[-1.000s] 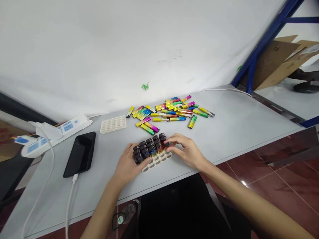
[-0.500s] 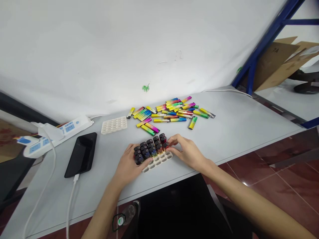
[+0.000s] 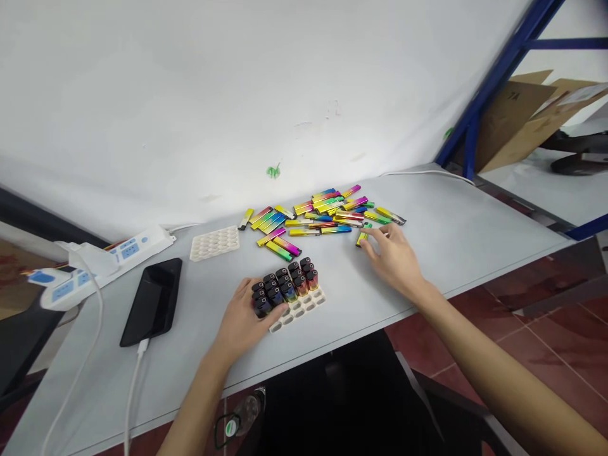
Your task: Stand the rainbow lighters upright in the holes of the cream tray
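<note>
A white tray (image 3: 300, 310) with oval holes lies near the front of the table, several lighters (image 3: 285, 282) standing in it, black ends up. Its near row of holes shows bare. Wrapped round the tray's left end, my left hand (image 3: 246, 316) rests its thumb along the front of the standing lighters; its other fingers are partly hidden behind them. To the right, my right hand (image 3: 392, 256) pinches a green-and-yellow lighter (image 3: 363, 237) lying on the table, thumb and forefinger at its sides. Behind it lies a loose pile of shiny multicoloured lighters (image 3: 327, 206).
Another white holed tray (image 3: 215, 244) lies at the back left. A black phone (image 3: 152, 303) with a charging cable and a white power strip (image 3: 109, 266) occupy the left side. A wall rises behind the table (image 3: 456, 234). Cardboard boxes (image 3: 517, 120) stand beyond the blue frame at right.
My right hand has left the lighter at the tray's right end and moved right to the green-and-yellow lighter on the table. My left hand stays at the tray. The view has shifted slightly.
</note>
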### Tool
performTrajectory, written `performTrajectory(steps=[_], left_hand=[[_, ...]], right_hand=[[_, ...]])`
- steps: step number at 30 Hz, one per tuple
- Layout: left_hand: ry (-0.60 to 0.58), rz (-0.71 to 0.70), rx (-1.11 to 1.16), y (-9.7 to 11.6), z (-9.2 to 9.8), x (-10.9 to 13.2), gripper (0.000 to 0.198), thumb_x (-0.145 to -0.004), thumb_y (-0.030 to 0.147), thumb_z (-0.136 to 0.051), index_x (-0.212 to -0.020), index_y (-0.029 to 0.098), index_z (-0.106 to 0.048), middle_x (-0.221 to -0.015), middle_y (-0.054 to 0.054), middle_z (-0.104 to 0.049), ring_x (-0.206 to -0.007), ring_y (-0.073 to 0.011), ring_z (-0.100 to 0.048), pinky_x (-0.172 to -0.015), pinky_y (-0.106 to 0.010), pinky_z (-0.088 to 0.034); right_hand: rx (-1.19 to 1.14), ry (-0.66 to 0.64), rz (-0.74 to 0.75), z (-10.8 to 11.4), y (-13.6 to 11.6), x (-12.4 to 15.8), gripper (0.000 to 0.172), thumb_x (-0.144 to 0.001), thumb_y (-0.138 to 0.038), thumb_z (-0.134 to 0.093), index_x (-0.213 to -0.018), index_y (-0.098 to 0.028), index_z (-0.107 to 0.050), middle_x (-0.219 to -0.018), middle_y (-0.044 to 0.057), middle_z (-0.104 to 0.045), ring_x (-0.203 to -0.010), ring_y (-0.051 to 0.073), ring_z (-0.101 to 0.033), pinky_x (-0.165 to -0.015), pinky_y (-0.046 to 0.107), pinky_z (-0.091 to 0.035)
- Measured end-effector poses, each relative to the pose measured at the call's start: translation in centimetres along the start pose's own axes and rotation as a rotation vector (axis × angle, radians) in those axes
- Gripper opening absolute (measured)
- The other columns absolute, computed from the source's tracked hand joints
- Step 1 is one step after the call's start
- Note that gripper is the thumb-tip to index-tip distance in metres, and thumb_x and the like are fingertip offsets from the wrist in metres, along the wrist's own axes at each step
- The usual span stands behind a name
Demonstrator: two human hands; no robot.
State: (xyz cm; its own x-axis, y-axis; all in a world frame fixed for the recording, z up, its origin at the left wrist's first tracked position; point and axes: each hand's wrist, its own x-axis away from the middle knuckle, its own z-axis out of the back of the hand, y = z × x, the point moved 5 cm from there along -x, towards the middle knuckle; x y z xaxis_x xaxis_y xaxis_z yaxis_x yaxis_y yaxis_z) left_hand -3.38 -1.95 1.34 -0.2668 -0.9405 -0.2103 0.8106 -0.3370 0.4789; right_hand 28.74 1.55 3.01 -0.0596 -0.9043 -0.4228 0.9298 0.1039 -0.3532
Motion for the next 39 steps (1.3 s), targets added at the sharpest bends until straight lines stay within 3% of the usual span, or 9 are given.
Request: performTrajectory(steps=[3, 8, 15, 19, 22, 24, 27, 31, 39], left_hand=[[0.002, 0.007, -0.009, -0.1, 0.0, 0.0, 0.036, -0.083, 0.047, -0.065, -0.109, 0.022, -0.059, -0.103, -0.005, -0.061, -0.103, -0.0252, -0.059, -0.089, -0.039, -0.051], [-0.009, 0.002, -0.013, -0.1, -0.1, -0.1, 0.036, -0.083, 0.047, -0.066, -0.109, 0.022, -0.06, -0.102, -0.005, -0.062, -0.105, -0.0256, -0.059, -0.09, -0.039, -0.051], [-0.003, 0.002, -0.002, 0.0, -0.1, -0.1, 0.033, -0.083, 0.047, -0.065, -0.105, 0.022, -0.06, -0.101, -0.005, -0.061, -0.102, -0.0253, -0.059, -0.087, -0.039, -0.052], [-0.006, -0.01, -0.002, 0.0, 0.0, 0.0, 0.032, -0.084, 0.046, -0.065, -0.104, 0.022, -0.059, -0.099, -0.005, -0.061, -0.104, -0.0251, -0.058, -0.087, -0.039, -0.052], [-0.004, -0.019, -0.008, 0.1, 0.0, -0.1, 0.031, -0.084, 0.046, -0.064, -0.104, 0.022, -0.059, -0.098, -0.004, -0.061, -0.101, -0.0245, -0.059, -0.085, -0.038, -0.052], [0.0, -0.014, -0.013, 0.1, 0.1, -0.1, 0.032, -0.083, 0.047, -0.064, -0.104, 0.022, -0.059, -0.098, -0.004, -0.061, -0.098, -0.0245, -0.06, -0.084, -0.038, -0.053], [0.001, -0.008, -0.012, 0.1, 0.1, -0.2, 0.033, -0.083, 0.047, -0.064, -0.104, 0.022, -0.058, -0.098, -0.005, -0.061, -0.098, -0.0247, -0.06, -0.084, -0.039, -0.053], [-0.005, -0.037, -0.015, 0.4, 0.2, -0.2, 0.029, -0.084, 0.045, -0.064, -0.102, 0.023, -0.059, -0.098, -0.005, -0.062, -0.1, -0.0249, -0.06, -0.083, -0.039, -0.053], [0.005, -0.032, -0.049, 0.4, 0.3, -0.2, 0.029, -0.083, 0.044, -0.064, -0.102, 0.022, -0.059, -0.096, -0.004, -0.062, -0.097, -0.0246, -0.06, -0.08, -0.038, -0.053]], right_hand=[[0.004, -0.105, -0.014, -0.6, 1.7, -0.6, 0.036, -0.094, -0.047, -0.049, -0.117, -0.023, -0.065, -0.104, 0.012, -0.056, -0.096, 0.028, -0.058, -0.079, 0.039, -0.047], [0.047, -0.161, -0.06, -1.0, 1.8, -0.1, 0.021, -0.09, -0.04, -0.055, -0.089, -0.019, -0.061, -0.089, 0.01, -0.061, -0.087, 0.028, -0.055, -0.079, 0.041, -0.044], [-0.222, -0.307, 0.124, -1.5, -1.5, 0.4, 0.029, -0.093, -0.029, -0.046, -0.119, -0.019, -0.054, -0.111, 0.012, -0.054, -0.092, 0.024, -0.059, -0.08, 0.037, -0.048], [-0.517, -0.275, 0.265, -1.2, -4.5, -0.4, 0.032, -0.099, -0.029, -0.032, -0.119, -0.02, -0.054, -0.102, 0.009, -0.056, -0.093, 0.022, -0.055, -0.082, 0.035, -0.045], [-0.783, -0.3, 0.155, -2.2, -5.5, -1.5, 0.036, -0.101, -0.033, -0.025, -0.109, -0.019, -0.058, -0.075, 0.001, -0.052, -0.07, 0.017, -0.048, -0.069, 0.031, -0.041], [-0.961, -0.325, 0.015, -3.3, -5.5, -2.0, 0.043, -0.101, -0.043, -0.026, -0.085, -0.018, -0.057, -0.065, -0.001, -0.044, -0.06, 0.014, -0.04, -0.06, 0.028, -0.036], [-1.122, -0.363, -0.167, -5.1, -4.8, -2.4, 0.053, -0.097, -0.056, -0.03, -0.058, -0.02, -0.041, -0.054, -0.003, -0.033, -0.05, 0.011, -0.03, -0.049, 0.027, -0.025], [-1.215, -0.372, -0.306, -6.2, -3.4, -2.3, 0.054, -0.094, -0.058, -0.032, -0.053, -0.022, -0.036, -0.045, -0.005, -0.024, -0.041, 0.01, -0.021, -0.043, 0.027, -0.018], [-1.269, -0.348, -0.346, -6.3, -3.0, -2.4, 0.053, -0.093, -0.059, -0.032, -0.054, -0.023, -0.035, -0.044, -0.005, -0.027, -0.038, 0.01, -0.02, -0.041, 0.026, -0.018]])
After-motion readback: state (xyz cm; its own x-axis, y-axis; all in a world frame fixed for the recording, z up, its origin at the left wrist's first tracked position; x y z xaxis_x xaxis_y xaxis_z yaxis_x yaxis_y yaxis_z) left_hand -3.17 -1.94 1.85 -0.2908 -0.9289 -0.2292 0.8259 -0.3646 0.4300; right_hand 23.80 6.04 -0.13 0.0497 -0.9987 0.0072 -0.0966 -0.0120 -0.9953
